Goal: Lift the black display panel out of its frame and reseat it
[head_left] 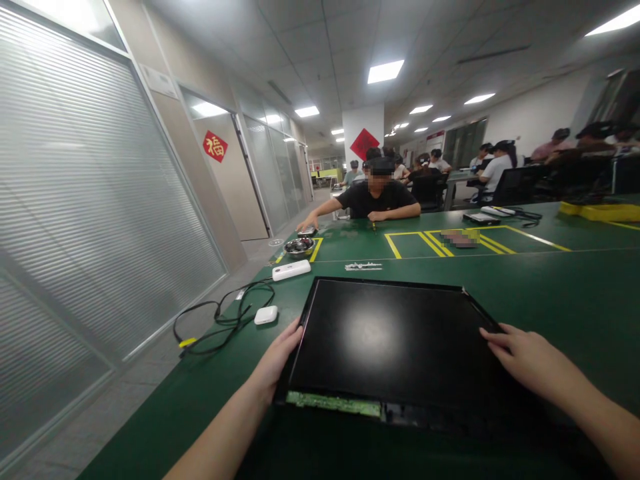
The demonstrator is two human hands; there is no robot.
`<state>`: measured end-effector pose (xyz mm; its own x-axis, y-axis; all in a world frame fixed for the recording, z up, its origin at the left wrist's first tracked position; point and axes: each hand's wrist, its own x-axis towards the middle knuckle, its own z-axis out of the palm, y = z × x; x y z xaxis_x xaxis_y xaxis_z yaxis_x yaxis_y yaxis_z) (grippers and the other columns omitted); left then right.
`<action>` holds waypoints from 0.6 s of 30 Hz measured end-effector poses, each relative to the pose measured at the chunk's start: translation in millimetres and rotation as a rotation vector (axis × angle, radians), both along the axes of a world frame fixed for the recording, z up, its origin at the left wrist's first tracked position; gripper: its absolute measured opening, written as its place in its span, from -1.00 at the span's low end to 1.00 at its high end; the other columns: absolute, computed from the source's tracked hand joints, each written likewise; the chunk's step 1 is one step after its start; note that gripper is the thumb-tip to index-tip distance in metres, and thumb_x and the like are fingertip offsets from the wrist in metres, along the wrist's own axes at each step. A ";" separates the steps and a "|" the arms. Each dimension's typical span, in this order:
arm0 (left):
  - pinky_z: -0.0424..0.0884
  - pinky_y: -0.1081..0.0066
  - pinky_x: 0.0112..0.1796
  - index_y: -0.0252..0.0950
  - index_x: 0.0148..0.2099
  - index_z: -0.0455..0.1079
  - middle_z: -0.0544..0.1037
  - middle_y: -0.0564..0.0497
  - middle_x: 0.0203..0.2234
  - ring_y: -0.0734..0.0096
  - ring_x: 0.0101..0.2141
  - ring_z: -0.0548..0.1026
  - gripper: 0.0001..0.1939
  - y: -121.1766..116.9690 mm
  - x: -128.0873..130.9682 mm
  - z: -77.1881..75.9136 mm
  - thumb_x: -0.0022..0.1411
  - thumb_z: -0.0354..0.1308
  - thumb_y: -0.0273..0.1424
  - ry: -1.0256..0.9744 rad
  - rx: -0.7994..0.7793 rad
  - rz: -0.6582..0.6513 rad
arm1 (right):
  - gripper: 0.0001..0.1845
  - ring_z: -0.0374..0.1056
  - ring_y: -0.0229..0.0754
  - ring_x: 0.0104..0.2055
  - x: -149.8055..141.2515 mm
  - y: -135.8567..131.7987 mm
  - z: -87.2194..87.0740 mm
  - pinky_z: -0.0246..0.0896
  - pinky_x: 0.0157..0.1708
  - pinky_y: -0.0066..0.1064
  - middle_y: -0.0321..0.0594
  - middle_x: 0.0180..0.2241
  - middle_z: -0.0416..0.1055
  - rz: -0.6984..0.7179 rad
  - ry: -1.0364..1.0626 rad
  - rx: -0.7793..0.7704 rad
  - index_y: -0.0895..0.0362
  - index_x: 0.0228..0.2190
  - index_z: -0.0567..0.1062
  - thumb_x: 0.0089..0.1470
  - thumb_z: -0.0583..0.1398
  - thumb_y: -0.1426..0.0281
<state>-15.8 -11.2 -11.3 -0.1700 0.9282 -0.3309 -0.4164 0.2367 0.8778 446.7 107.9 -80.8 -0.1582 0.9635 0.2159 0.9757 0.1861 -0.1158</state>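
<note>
A large black flat screen panel [390, 340] lies face up on the green table [575, 293] in front of me. A green circuit strip [333, 403] shows along its near edge. My left hand [280, 353] grips the panel's left edge, fingers curled round it. My right hand [527, 357] rests on the panel's right edge, fingers stretched out flat over the frame.
A black cable [220, 323], a small white case [265, 315] and a white box [291, 269] lie to the left. A metal bowl [299, 247] and a screw strip [363, 267] sit beyond. A person in black sits across the table; others sit further back. Glass wall left.
</note>
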 end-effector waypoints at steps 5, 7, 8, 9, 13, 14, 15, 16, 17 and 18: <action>0.55 0.26 -0.10 -0.21 0.41 0.13 0.66 -0.14 -0.03 0.09 -0.12 0.65 -0.25 5.3 -4.4 -10.5 0.23 0.28 -0.35 -0.095 0.068 -0.049 | -0.51 0.49 0.21 0.00 1.5 0.9 1.8 0.38 0.02 0.02 0.02 0.07 0.50 -0.017 0.013 -0.035 0.03 -0.07 0.66 0.18 0.04 0.19; 0.56 0.28 -0.18 -0.17 0.47 -0.05 0.67 -0.13 -0.08 0.12 -0.20 0.68 -0.07 5.8 -6.1 -10.3 0.19 0.34 -0.35 -0.048 0.010 -0.020 | -0.50 0.48 0.20 0.02 0.3 -0.2 4.1 0.37 0.04 0.01 0.02 0.09 0.48 -0.025 0.009 -0.045 0.04 -0.05 0.66 0.18 0.03 0.19; 0.56 0.28 -0.22 -0.13 0.49 -0.17 0.69 -0.11 -0.11 0.14 -0.27 0.69 0.03 5.7 -6.9 -9.6 0.15 0.37 -0.34 -0.006 -0.029 -0.001 | -0.50 0.48 0.20 0.02 -0.3 -0.9 5.0 0.36 0.05 0.01 0.01 0.09 0.48 -0.027 0.009 -0.047 0.03 -0.05 0.65 0.18 0.03 0.19; 0.56 0.28 -0.25 -0.08 0.50 -0.27 0.70 -0.09 -0.15 0.16 -0.33 0.69 0.12 5.5 -7.7 -8.6 0.12 0.40 -0.31 0.036 -0.061 0.011 | -0.50 0.47 0.19 0.03 -0.8 -1.4 5.5 0.35 0.06 0.01 -0.01 0.10 0.48 -0.029 0.009 -0.049 0.03 -0.04 0.65 0.19 0.02 0.19; 0.55 0.23 -0.25 -0.04 0.47 -0.09 0.71 -0.08 -0.20 0.11 -0.30 0.69 0.05 2.4 -7.4 -3.1 0.08 0.41 -0.17 0.095 -0.081 -0.041 | -0.49 0.46 0.17 0.04 -0.8 -1.9 4.4 0.31 0.09 0.01 -0.02 0.10 0.48 -0.023 0.023 -0.063 0.02 -0.03 0.64 0.19 0.01 0.17; 0.55 0.23 -0.23 -0.08 0.44 0.03 0.71 -0.09 -0.20 0.09 -0.26 0.68 -0.04 1.2 -6.3 -1.3 0.09 0.40 -0.15 0.097 -0.078 -0.060 | -0.49 0.46 0.18 0.04 -0.5 -1.7 3.7 0.31 0.09 0.02 -0.03 0.10 0.48 -0.023 0.032 -0.060 0.02 -0.03 0.64 0.19 0.02 0.17; 0.55 0.23 -0.21 -0.12 0.40 0.14 0.70 -0.10 -0.18 0.08 -0.21 0.67 -0.12 0.0 -5.1 0.6 0.09 0.39 -0.15 0.104 -0.073 -0.074 | -0.50 0.45 0.18 0.05 -0.3 -1.6 3.2 0.31 0.09 0.02 -0.03 0.10 0.48 -0.020 0.042 -0.056 0.01 -0.04 0.65 0.19 0.03 0.16; 0.55 0.22 -0.18 -0.15 0.35 0.22 0.70 -0.11 -0.16 0.07 -0.18 0.66 -0.19 -1.1 -4.0 2.5 0.10 0.37 -0.15 0.117 -0.064 -0.085 | -0.50 0.45 0.19 0.05 -0.2 -1.5 2.8 0.31 0.09 0.03 -0.03 0.10 0.48 -0.018 0.051 -0.052 0.01 -0.04 0.65 0.19 0.03 0.16; 0.54 0.20 -0.14 -0.16 0.31 0.29 0.69 -0.11 -0.13 0.06 -0.14 0.65 -0.25 -2.2 -2.9 4.2 0.12 0.36 -0.15 0.133 -0.047 -0.093 | -0.51 0.45 0.19 0.06 -0.5 -1.6 2.7 0.31 0.08 0.04 -0.02 0.10 0.47 -0.016 0.057 -0.047 0.01 -0.04 0.65 0.18 0.04 0.17; 0.53 0.18 -0.11 -0.17 0.28 0.33 0.68 -0.11 -0.10 0.05 -0.12 0.64 -0.31 -3.0 -2.0 5.6 0.13 0.34 -0.15 0.149 -0.025 -0.099 | -0.52 0.45 0.19 0.06 -1.0 -1.8 2.9 0.31 0.08 0.04 -0.02 0.10 0.47 -0.015 0.061 -0.045 0.01 -0.04 0.65 0.18 0.05 0.18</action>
